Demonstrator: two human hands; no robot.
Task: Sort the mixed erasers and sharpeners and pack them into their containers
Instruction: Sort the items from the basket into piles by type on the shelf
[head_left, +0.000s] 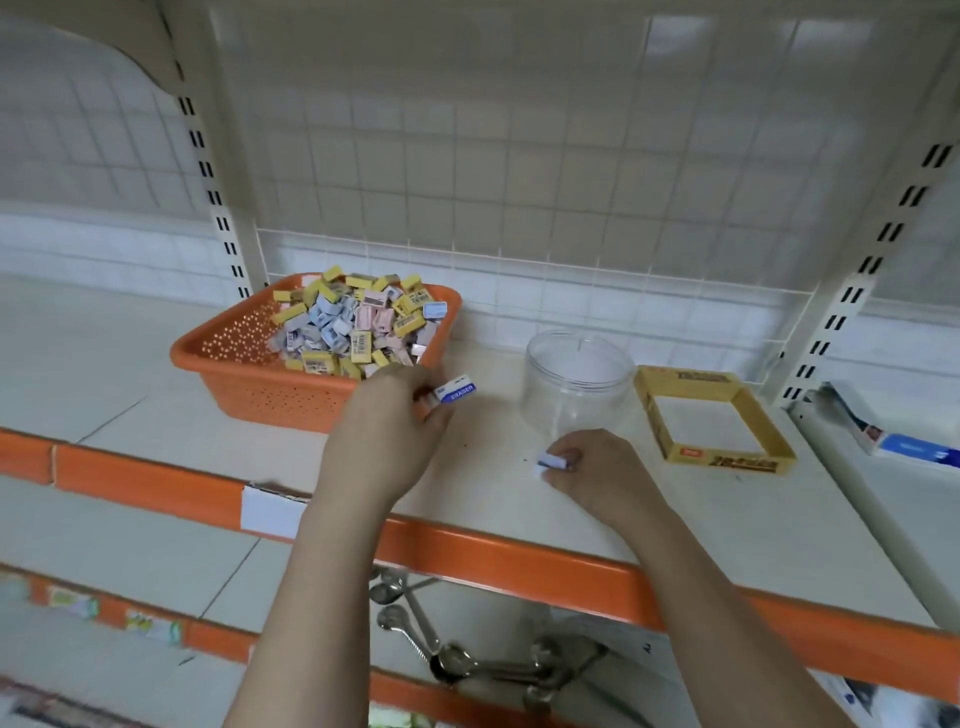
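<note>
The left hand (395, 415) pinches an eraser (456, 388) beside the orange basket (270, 384); the right hand (597, 473) grips another eraser (553, 461) near the clear jar (576, 384).

Basket (270, 387): orange perforated plastic, matt.
Jar (576, 387): clear, glossy plastic, smooth-walled.
Box (724, 460): yellow printed cardboard.
Eraser (456, 388): white, in a blue-and-white paper sleeve.
Shelf (675, 525): smooth cream painted metal, glossy orange edge strip.
Spoons (415, 618): shiny metal.
</note>
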